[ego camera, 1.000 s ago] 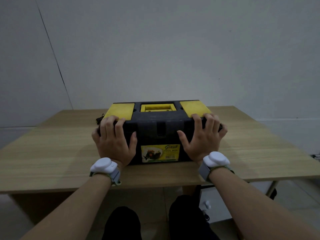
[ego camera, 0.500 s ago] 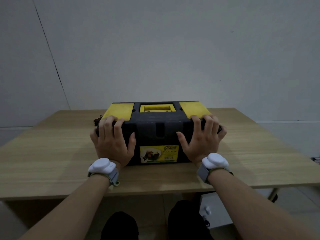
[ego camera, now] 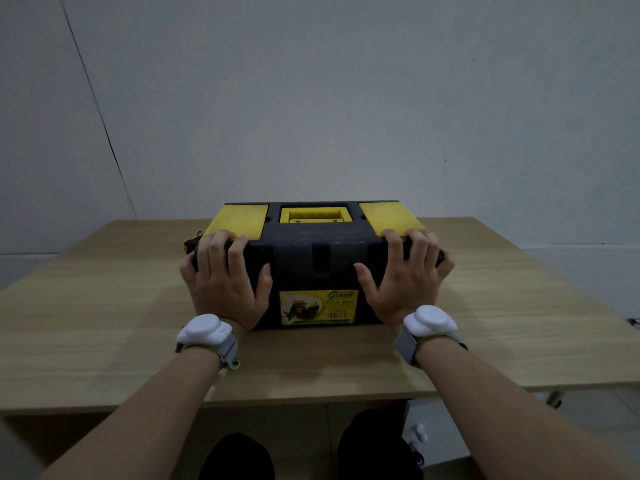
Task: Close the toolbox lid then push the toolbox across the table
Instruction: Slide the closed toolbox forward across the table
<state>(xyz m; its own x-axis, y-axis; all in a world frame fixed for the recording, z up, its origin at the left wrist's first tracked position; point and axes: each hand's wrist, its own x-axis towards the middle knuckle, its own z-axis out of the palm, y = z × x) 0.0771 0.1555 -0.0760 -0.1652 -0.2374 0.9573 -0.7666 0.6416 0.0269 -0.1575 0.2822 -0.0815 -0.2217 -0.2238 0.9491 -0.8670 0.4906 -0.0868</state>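
A black toolbox [ego camera: 318,244] with yellow lid panels and a yellow handle stands on the wooden table [ego camera: 104,323], its lid down and its labelled front facing me. My left hand [ego camera: 225,278] lies flat against the front left of the box, fingers hooked over the lid's edge. My right hand [ego camera: 403,275] mirrors it on the front right. Both wrists wear white bands.
A grey wall rises close behind the table's far edge. A small dark part [ego camera: 190,242] sticks out at the toolbox's left end. Bare tabletop lies on both sides of the box. My knees and a white object [ego camera: 417,433] are under the near edge.
The toolbox has slid a little away from the table's near edge, with both hands staying on its front. The lid stays down.
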